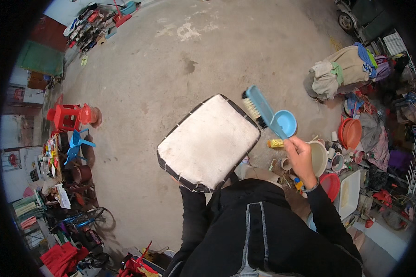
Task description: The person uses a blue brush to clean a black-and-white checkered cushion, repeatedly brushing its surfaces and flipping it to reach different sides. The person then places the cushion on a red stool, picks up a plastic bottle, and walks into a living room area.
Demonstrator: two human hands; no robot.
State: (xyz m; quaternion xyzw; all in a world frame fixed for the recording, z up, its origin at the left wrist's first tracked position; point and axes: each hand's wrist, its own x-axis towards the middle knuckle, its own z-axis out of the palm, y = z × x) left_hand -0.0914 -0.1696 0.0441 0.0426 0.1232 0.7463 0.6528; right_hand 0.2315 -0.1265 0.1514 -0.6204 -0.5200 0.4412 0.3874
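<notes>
You're holding up a flat rectangular cushion pad (209, 142), rounded corners, off-white w/ a rough, grubby-looking face & dark stitched edging round the rim; it's tilting in front of your chest, over bare grey concrete floor (171, 55). Your left hand (182, 183) is sitting under the pad's near-left corner, mostly hidden behind it, so can't tell how the fingers are closing, though the pad is resting up on that side. Your right hand (300, 154) is just right of the pad, wrist cocked, fist clenching the handle of a light-blue plastic scrub brush (260, 108); its long narrow head w/ pale & dark bristles is lying against the pad's upper-right edge, bristles facing the pad. Right forearm in a black sleeve is angling up from the lower right. Right of the pad: a round blue plastic bowl (285, 123) just behind the brush, a cream basin (318, 158) beside your fist, a red basin (330, 185) & white rectangular tray (349, 193) further right. Well left of the pad, a red plastic stool (67, 116).
</notes>
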